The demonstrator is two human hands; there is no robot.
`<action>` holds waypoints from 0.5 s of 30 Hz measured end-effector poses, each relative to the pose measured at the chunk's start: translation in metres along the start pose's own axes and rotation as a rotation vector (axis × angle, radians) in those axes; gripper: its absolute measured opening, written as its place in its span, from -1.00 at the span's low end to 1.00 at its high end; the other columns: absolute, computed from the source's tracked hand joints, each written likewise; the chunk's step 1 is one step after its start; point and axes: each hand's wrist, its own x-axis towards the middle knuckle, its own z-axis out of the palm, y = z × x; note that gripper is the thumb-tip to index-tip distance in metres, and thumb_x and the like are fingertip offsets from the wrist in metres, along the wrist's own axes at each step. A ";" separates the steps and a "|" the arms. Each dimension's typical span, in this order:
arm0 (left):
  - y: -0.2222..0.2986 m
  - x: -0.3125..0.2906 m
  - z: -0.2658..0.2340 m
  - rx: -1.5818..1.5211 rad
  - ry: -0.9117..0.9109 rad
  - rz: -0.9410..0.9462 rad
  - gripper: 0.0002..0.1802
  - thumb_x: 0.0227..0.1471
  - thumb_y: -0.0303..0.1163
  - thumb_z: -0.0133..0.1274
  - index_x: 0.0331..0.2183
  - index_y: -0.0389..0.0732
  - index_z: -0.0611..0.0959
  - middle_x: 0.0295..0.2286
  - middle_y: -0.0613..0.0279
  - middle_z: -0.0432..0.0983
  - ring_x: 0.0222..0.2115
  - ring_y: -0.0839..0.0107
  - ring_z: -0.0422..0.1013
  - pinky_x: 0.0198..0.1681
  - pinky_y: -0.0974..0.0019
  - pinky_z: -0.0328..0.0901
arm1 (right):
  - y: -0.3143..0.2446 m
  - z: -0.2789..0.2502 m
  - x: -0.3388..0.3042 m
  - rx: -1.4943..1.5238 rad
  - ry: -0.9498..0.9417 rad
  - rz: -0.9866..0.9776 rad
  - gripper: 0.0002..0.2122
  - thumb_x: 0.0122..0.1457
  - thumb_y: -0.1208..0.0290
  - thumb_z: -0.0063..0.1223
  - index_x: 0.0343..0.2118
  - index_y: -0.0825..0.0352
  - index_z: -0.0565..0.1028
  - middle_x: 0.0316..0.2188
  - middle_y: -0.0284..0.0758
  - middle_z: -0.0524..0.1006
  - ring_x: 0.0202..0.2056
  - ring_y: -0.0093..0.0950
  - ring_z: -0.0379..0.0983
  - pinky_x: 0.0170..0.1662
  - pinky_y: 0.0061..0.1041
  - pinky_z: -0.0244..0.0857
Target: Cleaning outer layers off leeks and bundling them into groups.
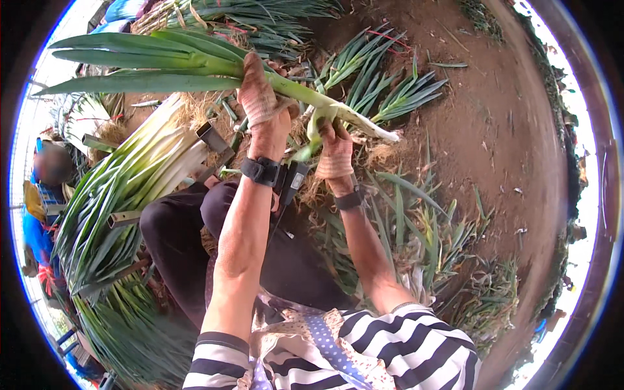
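Observation:
A long green onion (292, 90) is held up across the view, its dark green leaves to the left and its white root end to the right. My left hand (260, 101), in a soiled knit glove, is closed around its stem just below the leaves. A strip of pale outer leaf (316, 123) hangs folded away from the stem. My right hand (335, 153), gloved as well, pinches this strip close beneath the white part. Its fingertips are partly hidden by the strip.
Trimmed green onions (149, 156) lie stacked on a metal frame (214, 140) at left. Untrimmed ones (364, 71) rest on the dirt floor (474, 123) ahead. Leaf scraps (422, 234) pile up at right. Another person (42, 208) is at far left.

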 end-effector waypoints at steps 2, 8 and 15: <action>0.011 0.007 -0.008 0.021 0.066 -0.042 -0.76 -0.05 -0.16 0.07 -0.42 -0.09 0.43 -0.61 0.35 0.36 -0.62 0.47 0.32 -0.64 0.36 0.23 | -0.017 -0.005 -0.024 -0.322 0.032 0.141 -0.75 0.08 0.37 -0.02 -0.16 0.26 0.45 -0.41 -0.40 0.48 -0.39 -0.62 0.37 -0.41 -0.64 0.29; 0.031 0.028 -0.022 0.019 0.099 0.010 -0.76 -0.09 -0.15 0.12 -0.46 -0.04 0.46 -0.63 0.37 0.38 -0.65 0.48 0.33 -0.74 0.42 0.13 | -0.072 -0.132 -0.134 -1.314 -0.009 0.135 -0.80 0.10 0.28 -0.12 -0.38 0.28 0.48 -0.68 -0.27 0.43 -0.67 -0.35 0.33 -0.56 -0.40 0.22; -0.006 -0.007 -0.021 0.292 -0.042 -0.228 -0.73 -0.15 -0.27 0.14 -0.37 -0.17 0.51 -0.55 0.22 0.44 -0.58 0.48 0.37 -0.53 0.35 0.32 | -0.080 -0.241 -0.231 -1.925 -0.071 0.430 -0.76 0.10 0.15 -0.19 -0.39 0.20 0.41 -0.68 -0.10 0.42 -0.55 -0.10 0.39 -0.48 -0.17 0.24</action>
